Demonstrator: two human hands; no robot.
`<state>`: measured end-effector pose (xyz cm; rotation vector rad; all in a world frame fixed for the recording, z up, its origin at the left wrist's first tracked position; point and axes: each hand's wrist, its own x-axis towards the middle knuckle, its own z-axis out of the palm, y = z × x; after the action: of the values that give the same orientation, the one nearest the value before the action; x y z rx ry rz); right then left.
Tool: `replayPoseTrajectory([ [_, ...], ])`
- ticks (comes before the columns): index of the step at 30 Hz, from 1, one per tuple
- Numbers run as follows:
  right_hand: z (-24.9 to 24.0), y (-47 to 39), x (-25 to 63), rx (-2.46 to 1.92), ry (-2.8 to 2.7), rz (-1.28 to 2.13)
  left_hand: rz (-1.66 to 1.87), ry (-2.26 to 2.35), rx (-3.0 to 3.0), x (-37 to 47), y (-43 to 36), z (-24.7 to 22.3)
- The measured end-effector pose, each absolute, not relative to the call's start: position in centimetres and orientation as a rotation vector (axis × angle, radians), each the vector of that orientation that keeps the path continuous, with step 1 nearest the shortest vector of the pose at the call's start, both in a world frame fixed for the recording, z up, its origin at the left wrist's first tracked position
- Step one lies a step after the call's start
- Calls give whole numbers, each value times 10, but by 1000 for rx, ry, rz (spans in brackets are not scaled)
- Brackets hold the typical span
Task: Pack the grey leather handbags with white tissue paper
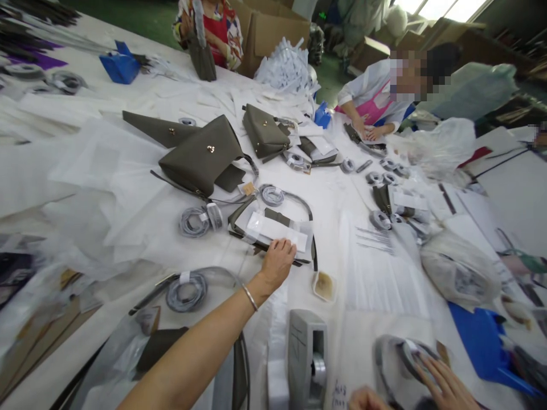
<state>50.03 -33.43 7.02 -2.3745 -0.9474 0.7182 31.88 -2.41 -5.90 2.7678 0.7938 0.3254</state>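
Note:
My left hand (pixel 278 263), with a bangle at the wrist, rests its curled fingers on the near edge of a white card (pixel 277 230). The card lies on a partly wrapped dark olive bag (pixel 237 215) in the middle of the table. Beside it are coiled, wrapped straps (pixel 194 222) and a small dish (pixel 323 286) with something yellowish inside. My right hand is not in view, as far as I can tell. Two hands at the lower right, near a blurred wrapped strap (pixel 410 356), appear to be a co-worker's; one is cut off by the frame.
A grey tape dispenser (pixel 301 359) stands near my left forearm. Larger olive bags (pixel 203 156) lie beyond the card. A blue dustpan-like object (pixel 478 341) is at the right. Two people work across the table (pixel 337 199), with cardboard boxes (pixel 277 37) behind.

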Motion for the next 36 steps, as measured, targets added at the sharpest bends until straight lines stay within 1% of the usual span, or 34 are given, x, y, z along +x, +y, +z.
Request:
replayPoseTrajectory([
  [4,69,-217,467,-2202,-1187,981,311,807,2789,318,-25,-56],
  [5,69,-183,465,-2158,-1312,1091,312,809,2794,317,-25,-55],
  [8,68,-89,475,-2077,-1684,1175,307,834,2799,314,-25,-55],
  [9,67,-63,481,-2093,-1847,1164,305,843,2795,313,-24,-55],
  [12,59,-6,490,-2159,-2398,995,312,843,2782,312,-24,-59],
  [14,50,20,487,-2164,-2617,923,325,836,2785,312,-24,-62],
  [18,25,51,473,-2132,-2827,1054,351,846,2808,312,-25,-66],
  [22,6,62,466,-2076,-3074,1160,370,858,2820,313,-25,-67],
  [30,-1,66,463,-1956,-3277,977,381,882,2838,316,-25,-67],
  [36,0,61,478,-2121,-3127,886,365,835,2831,317,-23,-69],
])
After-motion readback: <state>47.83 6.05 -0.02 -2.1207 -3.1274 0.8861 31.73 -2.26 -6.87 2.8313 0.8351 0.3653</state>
